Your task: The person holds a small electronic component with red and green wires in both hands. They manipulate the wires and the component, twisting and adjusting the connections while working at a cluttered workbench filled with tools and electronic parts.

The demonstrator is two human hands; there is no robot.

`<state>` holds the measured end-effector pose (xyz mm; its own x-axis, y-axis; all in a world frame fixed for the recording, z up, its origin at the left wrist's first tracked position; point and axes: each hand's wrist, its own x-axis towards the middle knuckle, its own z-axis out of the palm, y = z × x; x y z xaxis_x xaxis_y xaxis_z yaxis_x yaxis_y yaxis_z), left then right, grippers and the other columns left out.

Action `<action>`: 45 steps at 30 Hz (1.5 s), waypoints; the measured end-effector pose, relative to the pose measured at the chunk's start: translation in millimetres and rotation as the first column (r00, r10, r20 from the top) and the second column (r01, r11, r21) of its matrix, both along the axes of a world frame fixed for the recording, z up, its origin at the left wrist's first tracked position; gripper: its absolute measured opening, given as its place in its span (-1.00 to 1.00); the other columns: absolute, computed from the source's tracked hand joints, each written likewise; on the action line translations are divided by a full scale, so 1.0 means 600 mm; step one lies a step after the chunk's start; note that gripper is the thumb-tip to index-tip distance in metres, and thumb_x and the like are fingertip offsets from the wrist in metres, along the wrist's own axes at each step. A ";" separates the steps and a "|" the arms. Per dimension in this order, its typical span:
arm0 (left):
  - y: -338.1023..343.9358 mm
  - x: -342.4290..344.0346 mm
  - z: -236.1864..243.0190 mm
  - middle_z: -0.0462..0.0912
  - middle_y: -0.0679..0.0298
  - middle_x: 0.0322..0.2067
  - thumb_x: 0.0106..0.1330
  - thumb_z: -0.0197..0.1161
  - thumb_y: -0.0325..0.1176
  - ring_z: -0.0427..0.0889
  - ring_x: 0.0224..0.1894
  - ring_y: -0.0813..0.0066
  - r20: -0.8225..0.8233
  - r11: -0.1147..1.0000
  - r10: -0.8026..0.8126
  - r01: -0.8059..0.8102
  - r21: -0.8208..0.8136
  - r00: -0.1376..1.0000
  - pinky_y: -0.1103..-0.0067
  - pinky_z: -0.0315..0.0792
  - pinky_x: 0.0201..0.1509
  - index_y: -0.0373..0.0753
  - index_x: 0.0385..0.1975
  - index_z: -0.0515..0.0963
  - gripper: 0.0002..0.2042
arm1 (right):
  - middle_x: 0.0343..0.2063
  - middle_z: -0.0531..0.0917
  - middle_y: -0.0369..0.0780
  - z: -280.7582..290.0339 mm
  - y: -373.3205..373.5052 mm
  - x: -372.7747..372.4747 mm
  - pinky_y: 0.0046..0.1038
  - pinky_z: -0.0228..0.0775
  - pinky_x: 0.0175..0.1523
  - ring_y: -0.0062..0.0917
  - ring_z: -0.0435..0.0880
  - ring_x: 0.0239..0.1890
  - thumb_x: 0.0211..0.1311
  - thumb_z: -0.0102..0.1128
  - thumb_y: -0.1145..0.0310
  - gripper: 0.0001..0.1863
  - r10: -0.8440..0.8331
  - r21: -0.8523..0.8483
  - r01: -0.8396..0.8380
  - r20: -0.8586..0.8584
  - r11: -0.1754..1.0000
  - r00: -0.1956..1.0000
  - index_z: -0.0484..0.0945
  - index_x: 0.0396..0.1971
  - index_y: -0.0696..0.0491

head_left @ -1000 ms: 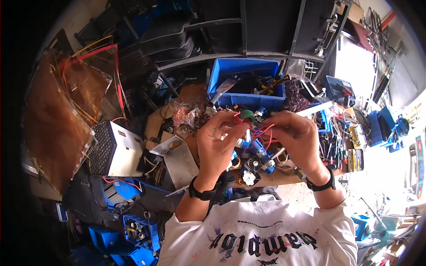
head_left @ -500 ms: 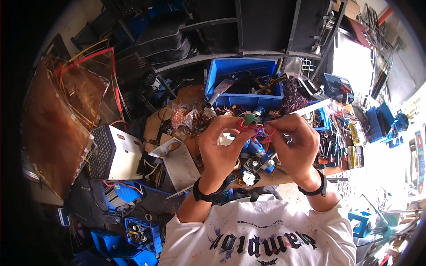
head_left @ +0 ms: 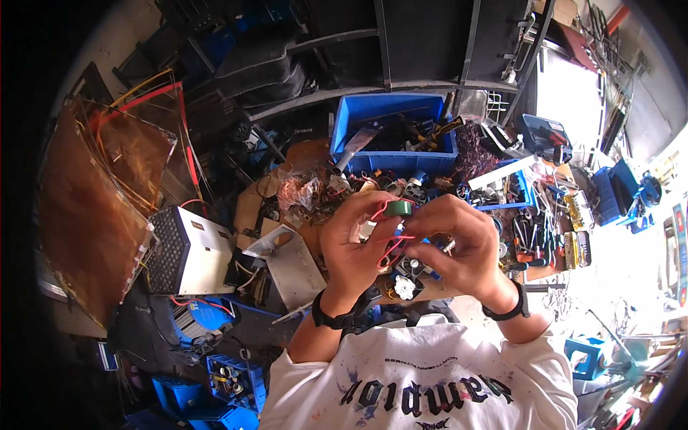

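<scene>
Above the bench, my left hand (head_left: 352, 240) is closed on a small green ring-shaped part (head_left: 398, 208) with its side turned up. Thin red wire (head_left: 390, 252) trails from it, looping below my left thumb. My right hand (head_left: 462, 240) is close on the other side, fingers curled, its index finger and thumb around the loose end of the red wire. Its fingertips partly hide how firmly the wire is pinched. Under my hands lies a blue tool or motor body, mostly covered by them.
A blue crate (head_left: 394, 154) of tools stands behind my hands. To the right are a blue tray (head_left: 529, 188) and several hand tools. A grey metal housing (head_left: 295, 269) and a white perforated box (head_left: 204, 251) sit at left. Clutter covers the bench around them.
The green part has turned so its side shows. The red wire, bunched between both hands before, now hangs in a looser loop. My right hand has shifted slightly left and its fingers have changed position.
</scene>
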<state>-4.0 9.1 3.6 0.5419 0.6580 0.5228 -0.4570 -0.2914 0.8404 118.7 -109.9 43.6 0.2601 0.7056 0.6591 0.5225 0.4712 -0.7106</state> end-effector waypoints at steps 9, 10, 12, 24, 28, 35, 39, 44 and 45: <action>0.010 -0.008 0.011 0.65 0.18 -0.19 0.17 0.34 -0.58 0.62 -0.21 0.52 0.019 0.980 -0.072 0.067 0.189 0.997 0.62 0.49 -0.11 -0.36 -0.13 0.55 -0.74 | -0.36 0.64 -0.29 0.007 -0.001 0.017 -0.65 0.47 -0.25 -0.72 0.58 -0.39 0.26 0.25 0.45 -0.82 0.073 -0.264 -0.269 -0.577 0.926 0.814 0.56 -0.21 0.23; 0.012 -0.009 0.011 0.65 0.18 -0.19 0.17 0.35 -0.58 0.62 -0.22 0.53 0.015 0.971 -0.072 0.066 0.229 0.997 0.63 0.49 -0.13 -0.35 -0.14 0.55 -0.74 | -0.36 0.64 -0.29 0.006 -0.002 0.024 -0.66 0.47 -0.26 -0.72 0.58 -0.39 0.26 0.24 0.46 -0.83 0.110 -0.251 -0.318 -0.602 0.914 0.791 0.56 -0.23 0.23; 0.013 -0.009 0.009 0.66 0.17 -0.20 0.17 0.35 -0.56 0.62 -0.24 0.53 0.013 0.971 -0.095 0.090 0.224 0.995 0.63 0.48 -0.16 -0.34 -0.16 0.56 -0.76 | -0.35 0.64 -0.30 0.004 -0.004 0.033 -0.66 0.47 -0.27 -0.72 0.58 -0.38 0.27 0.23 0.46 -0.85 0.145 -0.237 -0.371 -0.637 0.898 0.757 0.56 -0.24 0.21; 0.009 -0.005 0.015 0.66 0.20 -0.24 0.16 0.37 -0.52 0.58 -0.34 0.55 0.010 0.957 0.030 -0.031 0.290 1.000 0.65 0.44 -0.26 -0.33 -0.19 0.57 -0.77 | -0.22 0.57 -0.32 -0.001 -0.002 0.022 -0.51 0.30 -0.02 -0.58 0.50 -0.18 0.35 0.08 0.17 -0.75 0.292 0.082 -0.585 -0.916 0.807 0.274 0.55 -0.22 0.04; -0.005 -0.002 0.029 0.65 0.23 -0.26 0.15 0.39 -0.52 0.57 -0.36 0.58 -0.039 0.960 0.081 -0.067 0.273 0.996 0.67 0.43 -0.28 -0.33 -0.19 0.59 -0.77 | -0.23 0.54 -0.37 0.000 0.003 0.015 -0.38 0.31 0.11 -0.59 0.44 -0.23 0.34 0.09 0.05 -0.69 0.288 0.183 -0.464 -0.943 0.867 0.165 0.58 -0.34 0.00; 0.000 0.008 0.032 0.65 0.23 -0.27 0.14 0.39 -0.54 0.55 -0.40 0.65 -0.025 0.984 0.050 -0.045 0.174 0.998 0.70 0.41 -0.31 -0.32 -0.19 0.59 -0.77 | -0.49 0.35 -0.39 -0.015 0.015 0.033 -0.45 0.25 -0.12 -0.62 0.34 -0.35 0.34 0.08 0.01 -0.61 0.453 0.358 -0.410 -0.876 0.839 0.162 0.41 -0.60 -0.05; 0.010 0.001 0.029 0.66 0.25 -0.29 0.16 0.38 -0.54 0.55 -0.40 0.68 -0.067 0.982 0.056 -0.042 0.183 0.996 0.71 0.41 -0.30 -0.34 -0.21 0.58 -0.79 | -0.66 0.34 -0.38 0.006 -0.001 0.079 -0.56 0.13 -0.37 -0.64 0.27 -0.56 0.37 0.09 0.15 -0.64 0.289 -0.124 -0.614 -0.799 0.779 0.528 0.45 -0.56 0.08; 0.010 -0.005 0.018 0.65 0.30 -0.31 0.19 0.36 -0.52 0.55 -0.38 0.69 -0.069 0.999 0.014 -0.016 -0.035 0.998 0.71 0.41 -0.27 -0.34 -0.21 0.57 -0.81 | -0.60 0.43 -0.34 -0.002 0.001 0.089 -0.49 0.24 -0.28 -0.60 0.31 -0.54 0.41 0.03 0.27 -0.74 0.308 0.029 -0.456 -0.775 0.890 0.552 0.55 -0.39 0.14; 0.013 -0.003 0.019 0.64 0.31 -0.31 0.20 0.36 -0.52 0.55 -0.38 0.70 -0.048 1.000 0.006 -0.007 -0.024 0.999 0.71 0.41 -0.26 -0.34 -0.21 0.56 -0.81 | -0.58 0.44 -0.34 -0.005 0.002 0.088 -0.48 0.25 -0.25 -0.59 0.31 -0.54 0.41 0.02 0.25 -0.73 0.310 0.123 -0.388 -0.830 0.913 0.465 0.55 -0.36 0.14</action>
